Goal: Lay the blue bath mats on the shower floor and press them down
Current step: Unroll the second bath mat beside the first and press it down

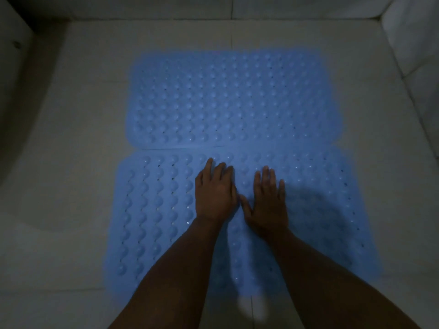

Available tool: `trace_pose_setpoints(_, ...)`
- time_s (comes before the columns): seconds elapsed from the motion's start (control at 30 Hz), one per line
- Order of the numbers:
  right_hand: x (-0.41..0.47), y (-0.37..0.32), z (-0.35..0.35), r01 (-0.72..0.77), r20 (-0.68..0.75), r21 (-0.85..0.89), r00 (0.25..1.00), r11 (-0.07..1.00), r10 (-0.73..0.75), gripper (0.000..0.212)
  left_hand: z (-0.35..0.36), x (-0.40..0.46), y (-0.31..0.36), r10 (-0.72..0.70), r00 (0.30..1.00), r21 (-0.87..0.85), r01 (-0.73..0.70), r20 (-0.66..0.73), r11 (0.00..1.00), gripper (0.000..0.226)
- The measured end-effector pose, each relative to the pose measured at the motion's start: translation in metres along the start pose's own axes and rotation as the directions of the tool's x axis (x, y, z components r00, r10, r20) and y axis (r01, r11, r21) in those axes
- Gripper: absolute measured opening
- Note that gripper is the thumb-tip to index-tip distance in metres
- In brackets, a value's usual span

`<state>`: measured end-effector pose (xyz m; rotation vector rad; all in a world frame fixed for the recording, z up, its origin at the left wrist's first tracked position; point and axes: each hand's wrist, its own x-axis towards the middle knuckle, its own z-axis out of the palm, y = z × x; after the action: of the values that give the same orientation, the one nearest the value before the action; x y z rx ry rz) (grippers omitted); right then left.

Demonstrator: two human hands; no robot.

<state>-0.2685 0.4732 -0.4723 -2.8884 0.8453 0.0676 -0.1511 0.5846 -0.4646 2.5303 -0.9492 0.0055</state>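
Note:
Two blue bath mats with rows of round bumps and small holes lie flat on the pale shower floor. The far mat [228, 98] sits toward the back wall. The near mat [156, 210] lies in front of it, their long edges touching. My left hand [215, 193] rests palm down on the near mat's upper middle, fingers spread. My right hand [267, 200] lies flat beside it, thumb almost touching the left hand. Neither hand holds anything. My forearms hide part of the near mat's middle.
The tiled shower floor [71, 138] surrounds the mats on the left, right and far sides. A back wall [213, 7] and a right wall [418, 39] close the space. A dark edge [14, 67] rises at the left.

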Motion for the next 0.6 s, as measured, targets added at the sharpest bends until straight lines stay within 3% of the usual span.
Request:
trace_pose_setpoints(0.1,-0.013,0.010,-0.010,-0.005,-0.071,-0.009,0.997,1.000,0.004,0.080,-0.009,-0.009,0.008,0.024,1.000,-0.002,-0.024,0.000,1.000,0.048)
trace_pose_setpoints(0.17,-0.036,-0.028,-0.009,0.033,-0.031,-0.013,0.999,0.999,-0.034,0.080,-0.032,-0.038,-0.023,0.001,0.999,0.040,-0.003,0.048,0.999,0.049)
trace_pose_setpoints(0.27,-0.045,-0.031,0.007,-0.009,0.030,0.008,0.999,1.000,0.008,0.078,-0.034,-0.049,-0.038,-0.015,0.999,0.077,0.013,0.037,0.997,0.050)
trace_pose_setpoints(0.4,-0.012,-0.033,0.005,-0.017,0.180,0.062,0.984,0.998,0.005,0.070,-0.029,-0.028,-0.053,-0.027,0.998,0.128,0.019,0.061,0.992,0.055)
trace_pose_setpoints(0.53,0.058,-0.044,-0.033,-0.154,0.366,0.090,0.924,0.984,0.111,0.053,-0.017,-0.021,-0.057,-0.017,0.995,0.128,0.003,0.101,0.992,0.050)
trace_pose_setpoints(0.6,0.068,-0.042,-0.049,-0.139,0.349,0.126,0.933,0.982,0.087,0.049,-0.014,-0.028,-0.045,0.014,0.992,0.102,-0.027,0.124,0.994,0.049)
